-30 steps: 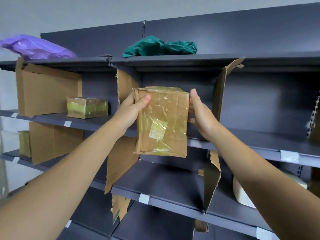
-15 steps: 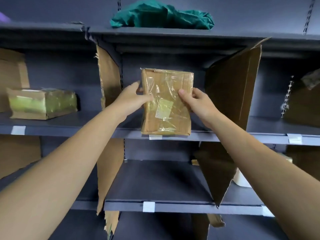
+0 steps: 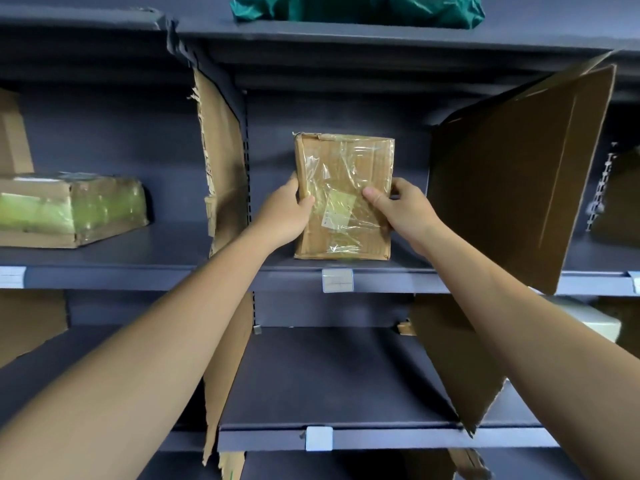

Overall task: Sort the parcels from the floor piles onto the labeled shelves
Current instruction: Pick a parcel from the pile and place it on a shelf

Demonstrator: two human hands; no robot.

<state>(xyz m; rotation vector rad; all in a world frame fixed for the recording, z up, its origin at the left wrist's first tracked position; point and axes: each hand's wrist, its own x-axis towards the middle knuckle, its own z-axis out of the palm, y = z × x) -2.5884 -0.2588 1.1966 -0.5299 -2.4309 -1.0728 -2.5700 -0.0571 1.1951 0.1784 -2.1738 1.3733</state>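
Note:
A brown cardboard parcel (image 3: 341, 174) wrapped in clear tape stands upright on the dark middle shelf (image 3: 398, 282), its bottom edge resting on the shelf surface above a white shelf label (image 3: 337, 280). My left hand (image 3: 282, 213) grips its left edge, thumb on the front face. On the parcel's right edge sits my right hand (image 3: 403, 206), its thumb pressed on the front. The parcel stands between two cardboard dividers, a torn one on the left (image 3: 223, 164) and a larger one on the right (image 3: 519, 174).
A green-taped box (image 3: 69, 209) lies in the left bay. A green plastic bag (image 3: 360, 8) sits on the top shelf. A white parcel (image 3: 595, 318) shows at right on the lower shelf (image 3: 346, 439), which also carries a label (image 3: 318, 438).
Both hands have carried the parcel forward from in front of the shelf edge into the bay, and it now rests on the shelf. The camera has moved closer.

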